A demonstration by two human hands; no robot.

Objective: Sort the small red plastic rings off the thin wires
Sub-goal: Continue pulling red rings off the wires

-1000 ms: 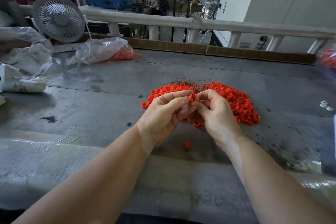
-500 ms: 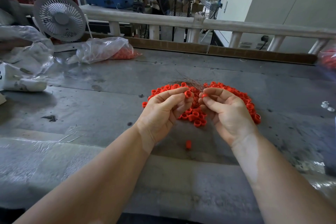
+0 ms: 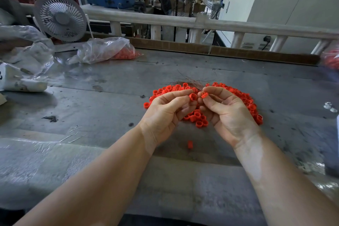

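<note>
I have both hands raised just above the pile of red rings (image 3: 245, 97) on the grey tabletop (image 3: 110, 97), fingertips nearly meeting. My left hand (image 3: 165, 113) pinches one ring (image 3: 192, 96) between thumb and forefinger, its open mouth turned toward the other hand; my right hand (image 3: 227, 113) pinches a second ring (image 3: 204, 95) the same way, and the two rings sit just beside each other with a narrow gap between. I cannot make out whether a wire runs through either one; the thin wires (image 3: 192, 82) I can see lie in a loose bundle at the far edge of the pile, right behind my fingertips. To do this step well, I judge I should keep the pinch light so the soft plastic does not squash, draw each ring straight along any strand instead of twisting, and drop freed rings clear of the wire bundle so they do not tangle again. One stray ring (image 3: 190, 144) already lies apart on the near side, between my wrists, and will want gathering later. As for containers, a clear plastic bag (image 3: 102, 49) lies slumped at the far left of the tabletop with more red rings showing through at its right end. Another bag of red pieces (image 3: 331, 59) shows at the far right edge, too blurred to describe.
</note>
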